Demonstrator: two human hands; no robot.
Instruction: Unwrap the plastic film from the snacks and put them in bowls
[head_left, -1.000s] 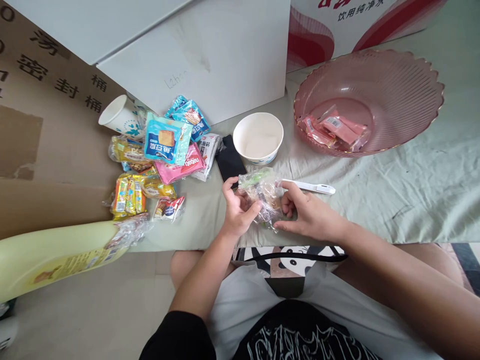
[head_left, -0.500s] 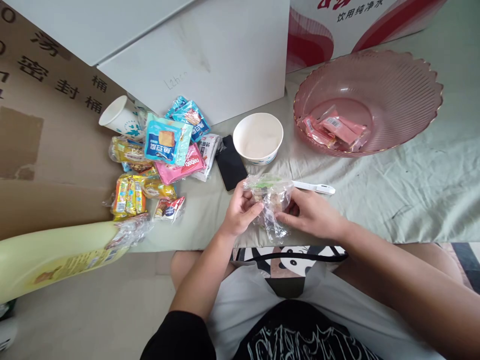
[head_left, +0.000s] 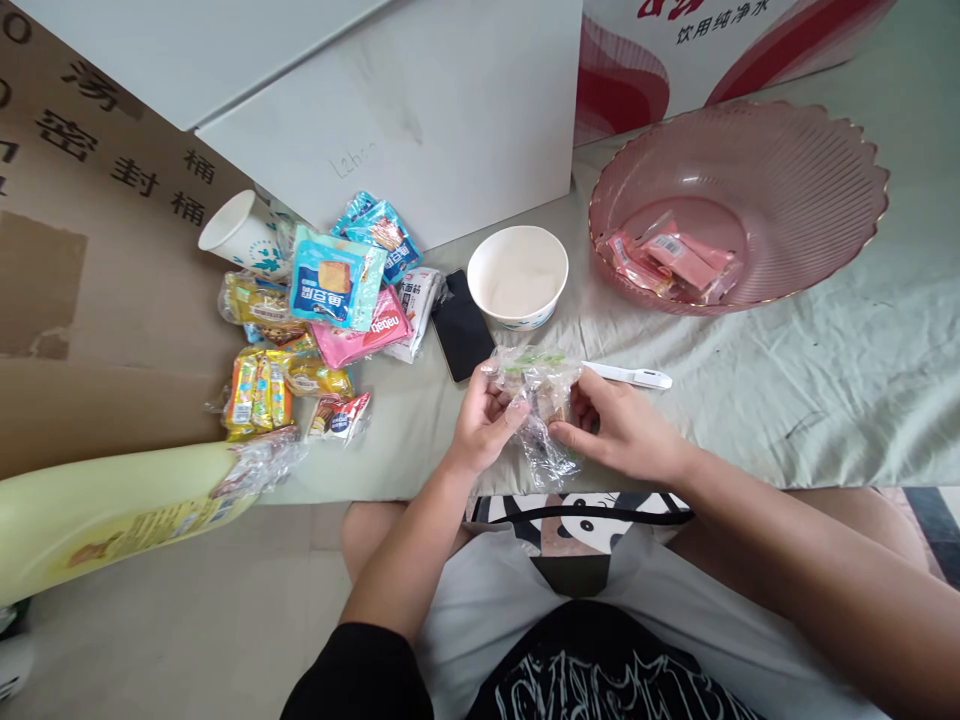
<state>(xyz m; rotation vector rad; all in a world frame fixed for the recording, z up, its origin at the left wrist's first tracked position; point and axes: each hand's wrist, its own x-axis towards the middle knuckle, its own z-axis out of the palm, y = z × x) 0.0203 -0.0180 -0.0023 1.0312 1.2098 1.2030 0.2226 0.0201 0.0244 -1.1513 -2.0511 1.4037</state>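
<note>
Between my hands, near the cloth's front edge, is a clear plastic bag (head_left: 546, 440) with a green-printed top and something brownish inside. My left hand (head_left: 484, 420) is closed on its left side, thumb pressed on the film. On the right side, my right hand (head_left: 622, 420) pinches the bag with thumb and fingers. Just beyond my right hand lies a white knife-like tool (head_left: 637, 376), one end hidden behind the hand and bag. A white paper bowl (head_left: 517, 275) stands behind the bag, with a black phone (head_left: 461, 330) lying at its left.
Several packaged snacks (head_left: 330, 280) are heaped at the left beside a tipped paper cup (head_left: 244, 230). A pink ribbed basin (head_left: 810, 200) with pink packets (head_left: 679, 260) stands at the right. White boxes (head_left: 450, 120) line the back; a yellow bottle (head_left: 112, 500) juts in at lower left.
My right fingers have shifted slightly on the bag, and the brownish content shows a little more at its right side. Both hands stay in nearly the same place.
</note>
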